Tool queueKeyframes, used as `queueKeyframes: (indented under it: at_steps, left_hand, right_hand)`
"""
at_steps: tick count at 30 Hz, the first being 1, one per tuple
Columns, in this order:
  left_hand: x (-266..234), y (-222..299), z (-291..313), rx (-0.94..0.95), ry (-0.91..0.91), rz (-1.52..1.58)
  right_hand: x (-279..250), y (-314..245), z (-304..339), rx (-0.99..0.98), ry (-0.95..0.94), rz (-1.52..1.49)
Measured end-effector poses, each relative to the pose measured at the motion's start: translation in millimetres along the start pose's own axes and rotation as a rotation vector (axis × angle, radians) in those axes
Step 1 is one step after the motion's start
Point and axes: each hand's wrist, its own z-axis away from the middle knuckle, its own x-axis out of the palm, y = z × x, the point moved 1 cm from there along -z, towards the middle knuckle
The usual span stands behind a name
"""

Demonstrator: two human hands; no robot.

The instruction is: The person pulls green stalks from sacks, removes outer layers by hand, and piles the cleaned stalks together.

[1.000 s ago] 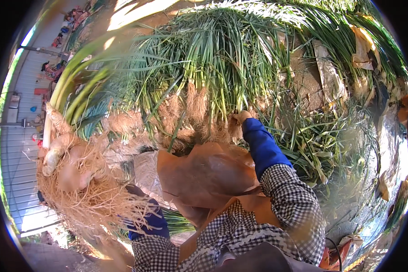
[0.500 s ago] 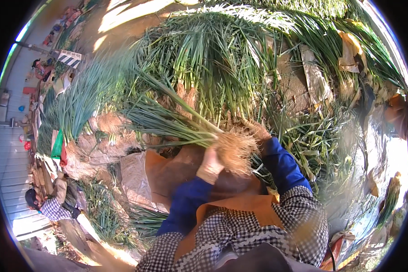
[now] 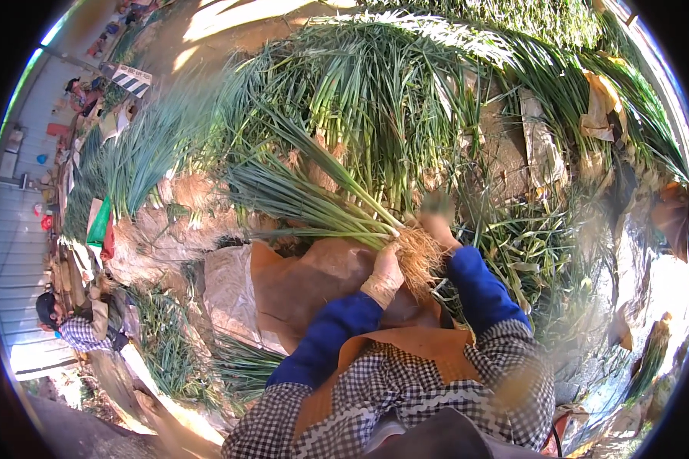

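Note:
A bunch of green onions (image 3: 337,218) lies across the front of my body, its leaves fanning to the left and its pale, stringy roots (image 3: 419,258) pointing right. My left hand (image 3: 387,271) is closed around the white stem ends, just left of the roots. Just beyond the roots is my right hand (image 3: 439,226), at the near edge of the large green onion pile (image 3: 360,99). Blur smears its fingers, so what they hold does not show. Below the bunch, a brown sheet (image 3: 321,283) covers my lap.
More green onions with roots (image 3: 195,191) lie at left, near a green and red cloth (image 3: 99,226). Loose leaves (image 3: 520,252) litter the ground to my right. A person in a checked top (image 3: 88,333) sits at lower left. A striped sign (image 3: 130,79) stands farther off.
My left hand has shifted right along with the bunch, closer to my right hand. The right hand's fingers have turned from pointing left to pointing away from me. The whole view has shifted slightly.

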Motion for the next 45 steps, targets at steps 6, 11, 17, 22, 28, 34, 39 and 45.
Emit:
queueKeyframes:
  at_steps: [6,11,17,22,28,34,39,45]
  left_hand:
    - [4,5,7,0.097,0.067,-0.063]
    - [0,9,6,0.113,-0.004,0.021]
    - [-9,10,4,-0.011,-0.082,0.061]
    - [-4,8,1,-0.04,-0.202,0.124]
    - [0,9,11,-0.086,-0.348,0.1]
    - [12,12,18,-0.049,-0.268,0.115]
    - [5,12,9,-0.026,-0.203,0.135]
    - [1,7,6,-0.029,-0.101,0.124]
  right_hand:
    - [-96,94,95,0.467,0.254,-0.586]
    - [-106,177,96,0.565,-0.215,0.844]
    - [15,32,-50,0.169,-0.253,-0.68]
    - [44,44,-90,0.335,-0.244,-1.123]
    - [51,41,-88,0.284,-0.135,-1.012]
    - [53,33,-89,0.264,-0.058,-0.958]
    - [51,33,-91,0.294,0.014,-0.984]
    - [52,36,-78,0.337,0.095,-1.002]
